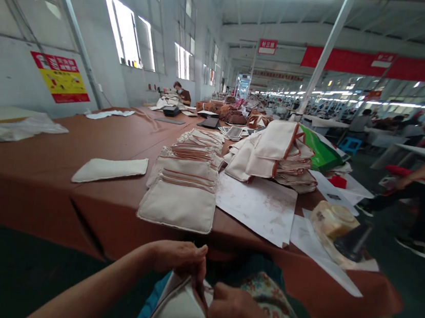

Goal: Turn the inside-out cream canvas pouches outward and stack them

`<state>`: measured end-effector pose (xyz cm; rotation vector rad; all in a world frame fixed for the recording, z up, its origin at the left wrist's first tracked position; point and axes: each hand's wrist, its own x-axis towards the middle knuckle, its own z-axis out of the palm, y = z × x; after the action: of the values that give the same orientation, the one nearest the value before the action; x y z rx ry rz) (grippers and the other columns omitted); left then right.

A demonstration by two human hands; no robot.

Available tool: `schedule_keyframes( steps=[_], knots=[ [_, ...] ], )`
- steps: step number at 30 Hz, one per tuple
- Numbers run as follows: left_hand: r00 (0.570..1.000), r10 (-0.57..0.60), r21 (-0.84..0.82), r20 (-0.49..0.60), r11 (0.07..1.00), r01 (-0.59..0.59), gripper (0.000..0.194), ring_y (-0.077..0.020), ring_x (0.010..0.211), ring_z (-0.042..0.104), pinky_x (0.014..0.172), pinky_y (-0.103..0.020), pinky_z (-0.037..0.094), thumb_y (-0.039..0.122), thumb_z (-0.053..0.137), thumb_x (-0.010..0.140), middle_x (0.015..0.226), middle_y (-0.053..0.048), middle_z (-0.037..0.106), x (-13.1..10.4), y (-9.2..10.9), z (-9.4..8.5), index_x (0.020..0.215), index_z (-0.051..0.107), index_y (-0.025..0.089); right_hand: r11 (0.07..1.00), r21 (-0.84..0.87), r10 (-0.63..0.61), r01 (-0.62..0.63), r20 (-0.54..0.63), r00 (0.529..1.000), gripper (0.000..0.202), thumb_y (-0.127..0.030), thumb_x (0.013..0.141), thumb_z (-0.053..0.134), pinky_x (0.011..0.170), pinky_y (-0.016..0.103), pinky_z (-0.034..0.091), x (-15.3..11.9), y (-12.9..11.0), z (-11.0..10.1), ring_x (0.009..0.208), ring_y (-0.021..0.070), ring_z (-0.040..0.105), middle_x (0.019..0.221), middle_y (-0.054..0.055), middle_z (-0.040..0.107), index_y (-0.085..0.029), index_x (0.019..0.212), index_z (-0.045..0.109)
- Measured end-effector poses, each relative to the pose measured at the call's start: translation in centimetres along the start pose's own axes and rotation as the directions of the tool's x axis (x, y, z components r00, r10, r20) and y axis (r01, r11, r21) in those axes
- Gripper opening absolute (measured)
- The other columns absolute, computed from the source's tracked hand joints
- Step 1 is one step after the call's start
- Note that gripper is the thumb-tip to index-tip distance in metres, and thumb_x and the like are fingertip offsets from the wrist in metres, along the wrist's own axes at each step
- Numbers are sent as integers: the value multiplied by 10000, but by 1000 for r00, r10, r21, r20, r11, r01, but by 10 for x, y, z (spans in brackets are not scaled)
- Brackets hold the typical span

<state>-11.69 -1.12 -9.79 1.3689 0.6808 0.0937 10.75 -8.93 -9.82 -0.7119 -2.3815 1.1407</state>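
At the bottom centre of the frame, the person's left grip (184,259) pinches the edge of a cream pouch (176,313); the right grip (236,311) is closed on its brown-trimmed side. Just above, a row of cream pieces (178,205) lies on the brown worktop (114,135), with a pile (271,148) right of centre.

red-and-yellow poster (60,79) on pale wall (6,69), long red banner (350,62), blue stool (349,144), bright windows (120,34)
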Motion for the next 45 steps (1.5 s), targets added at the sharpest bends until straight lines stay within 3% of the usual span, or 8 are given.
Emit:
schedule_keyframes(
  steps=[4,8,13,16,23,28,37,45],
  knots=[
    [988,115,-56,-100,991,-121,579,-116,651,480,652,-220,378,690,682,709,718,-5,603,-13,16,-15,822,703,123,993,71,107,-95,-199,974,205,-272,888,577,708,253,413,-11,-25,-53,803,163,525,891,39,526,-175,708,573],
    [967,193,-110,-166,971,-212,459,-131,773,546,742,-227,412,457,845,650,890,-15,660,-15,53,-15,965,700,156,984,16,176,-177,-227,958,111,-161,894,563,706,260,415,-26,-37,-100,800,162,541,873,31,556,-181,794,607],
    [953,280,33,-114,960,-278,273,-107,759,537,690,-188,387,332,759,792,871,-22,669,-2,103,0,976,723,135,968,-95,195,-231,-287,938,125,-82,852,538,726,284,417,-28,-30,-117,796,175,556,868,32,582,-182,797,588],
    [929,354,117,-106,932,-342,224,-112,769,534,705,-193,393,320,704,839,877,-21,663,9,117,13,966,717,136,986,67,167,-154,-307,937,141,-110,843,539,815,311,431,-23,-29,-123,910,206,570,976,53,621,-184,941,610],
    [888,454,568,-76,751,-336,197,-106,734,450,664,-193,360,247,557,909,755,22,497,20,108,44,770,625,125,957,291,94,3,-319,943,143,-279,915,570,809,298,430,-16,-17,-100,897,185,530,954,41,585,-167,994,612],
    [884,447,673,-141,697,-245,183,-96,704,440,644,-189,360,216,476,947,769,29,501,18,102,53,792,548,151,902,431,126,41,-351,928,203,-360,936,558,800,295,427,-22,1,-78,873,175,500,971,41,549,-182,1028,595],
    [696,712,904,-93,353,-242,131,-123,716,519,637,-220,392,73,474,880,873,-41,586,21,79,54,912,564,162,831,556,189,21,-317,929,183,-332,903,607,745,269,402,-22,8,-70,817,155,482,885,17,538,-152,922,638],
    [699,715,998,4,37,-44,137,-157,637,545,564,-276,391,138,475,925,747,-28,592,14,72,62,865,594,170,790,612,247,38,-374,894,187,-308,896,635,737,274,407,-21,2,-62,812,160,515,879,36,592,-133,904,699]
  ],
)
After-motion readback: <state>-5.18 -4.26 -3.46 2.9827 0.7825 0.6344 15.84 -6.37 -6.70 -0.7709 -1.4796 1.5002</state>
